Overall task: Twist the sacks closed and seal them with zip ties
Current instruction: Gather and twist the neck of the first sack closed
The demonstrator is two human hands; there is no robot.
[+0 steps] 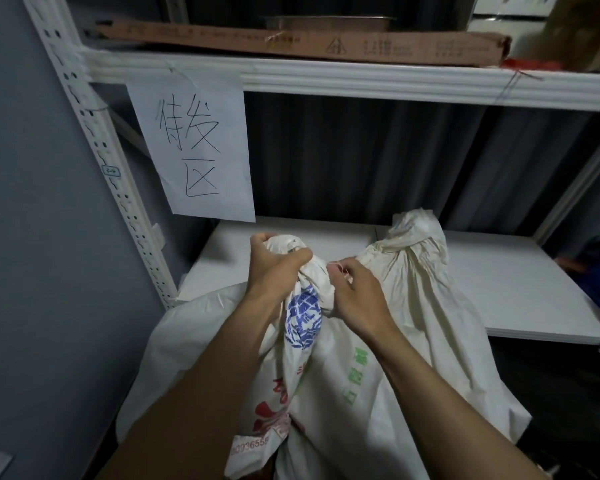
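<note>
A white woven sack (pixel 305 327) with blue, red and green print stands in front of me, its top gathered into a twisted neck. My left hand (pixel 274 261) grips that neck just below the bunched mouth. My right hand (pixel 355 292) pinches a thin white zip tie (pixel 336 264) right beside the neck. Behind it a second white sack (pixel 416 271) leans against the lower shelf, its top bunched shut.
A white metal rack stands ahead, its upright post (pixel 94 140) at left and its lower white shelf board (pixel 499 282) behind the sacks. A handwritten paper sign (pixel 194 150) hangs from the upper shelf, which carries a long cardboard box (pixel 291 39). A grey wall is at left.
</note>
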